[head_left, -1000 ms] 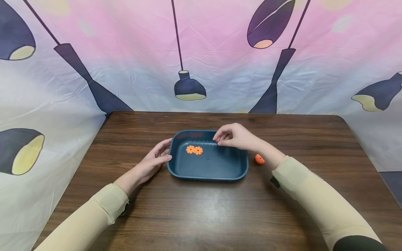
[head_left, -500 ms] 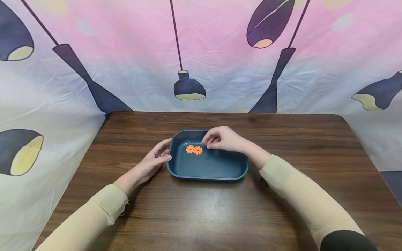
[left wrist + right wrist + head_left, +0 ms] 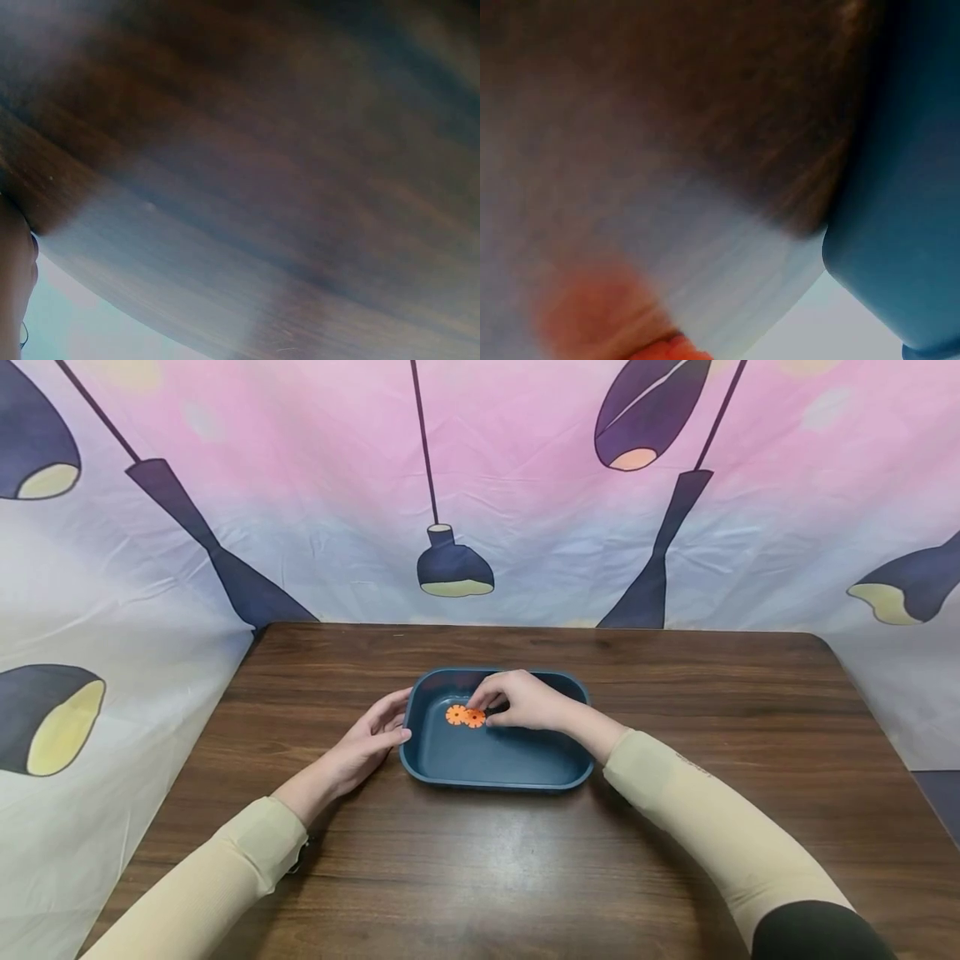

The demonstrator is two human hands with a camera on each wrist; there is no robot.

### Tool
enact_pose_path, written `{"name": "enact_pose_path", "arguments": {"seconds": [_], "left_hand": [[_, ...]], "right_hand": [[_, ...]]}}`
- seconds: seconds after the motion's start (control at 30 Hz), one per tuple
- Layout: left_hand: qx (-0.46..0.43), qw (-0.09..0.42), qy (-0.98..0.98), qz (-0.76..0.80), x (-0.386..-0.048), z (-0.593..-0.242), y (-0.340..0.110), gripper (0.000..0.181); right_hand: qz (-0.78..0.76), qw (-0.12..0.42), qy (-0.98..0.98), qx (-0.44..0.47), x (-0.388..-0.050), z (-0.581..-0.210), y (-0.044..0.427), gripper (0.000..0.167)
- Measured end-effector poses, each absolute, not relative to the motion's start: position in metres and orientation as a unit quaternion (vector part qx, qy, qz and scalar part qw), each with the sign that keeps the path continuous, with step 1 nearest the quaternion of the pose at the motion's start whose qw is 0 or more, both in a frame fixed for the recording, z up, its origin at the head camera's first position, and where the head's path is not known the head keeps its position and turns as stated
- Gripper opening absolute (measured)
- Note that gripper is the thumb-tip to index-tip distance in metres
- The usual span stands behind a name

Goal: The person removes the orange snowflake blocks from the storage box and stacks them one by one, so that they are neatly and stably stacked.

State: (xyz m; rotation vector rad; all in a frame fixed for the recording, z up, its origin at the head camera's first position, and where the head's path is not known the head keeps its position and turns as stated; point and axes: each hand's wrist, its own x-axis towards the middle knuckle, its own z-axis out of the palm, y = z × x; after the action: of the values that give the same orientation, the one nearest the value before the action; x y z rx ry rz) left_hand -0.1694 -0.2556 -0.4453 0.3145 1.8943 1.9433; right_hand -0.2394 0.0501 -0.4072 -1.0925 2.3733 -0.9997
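A dark blue tray point(image 3: 495, 768) with rounded corners sits on the wooden table. Inside it, towards the left, two flat orange notched discs with dark centres lie side by side: a left disc point(image 3: 455, 716) and a right disc point(image 3: 476, 720). My left hand point(image 3: 363, 747) holds the tray's left side, thumb at the rim and fingers along the outside. Over the tray, my right hand point(image 3: 521, 702) has its bent fingertips and thumb spread about the right disc, at its edges. No firm pinch shows. The left wrist view shows mostly blurred table.
An orange-red piece point(image 3: 671, 349) shows at the bottom of the right wrist view, beside the tray's outer wall point(image 3: 907, 195). In the head view the right sleeve point(image 3: 675, 793) covers that spot. A patterned cloth point(image 3: 360, 560) hangs behind the table's far edge.
My right hand has moved left and slightly nearer over the tray to the right disc, its thumb and fingers parting wider. The left hand and discs stay put; the loose orange piece is now hidden.
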Motion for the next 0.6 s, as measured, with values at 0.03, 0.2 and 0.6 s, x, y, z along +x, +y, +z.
{"name": "enact_pose_path", "arguments": {"seconds": [0.03, 0.2, 0.6], "left_hand": [[0.114, 0.203, 0.678, 0.697, -0.1696, -0.4456, -0.2555, 0.067], [0.115, 0.201, 0.675, 0.700, -0.1706, -0.4461, -0.2553, 0.067], [0.111, 0.206, 0.675, 0.699, -0.1693, -0.4443, -0.2547, 0.067]], "right_hand": [[-0.344, 0.170, 0.837, -0.389, -0.2399, -0.4079, 0.0489, 0.031], [-0.322, 0.161, 0.840, -0.406, -0.2416, -0.4111, 0.0445, 0.035], [-0.289, 0.142, 0.851, -0.415, -0.2417, -0.4163, 0.0399, 0.039]]}}
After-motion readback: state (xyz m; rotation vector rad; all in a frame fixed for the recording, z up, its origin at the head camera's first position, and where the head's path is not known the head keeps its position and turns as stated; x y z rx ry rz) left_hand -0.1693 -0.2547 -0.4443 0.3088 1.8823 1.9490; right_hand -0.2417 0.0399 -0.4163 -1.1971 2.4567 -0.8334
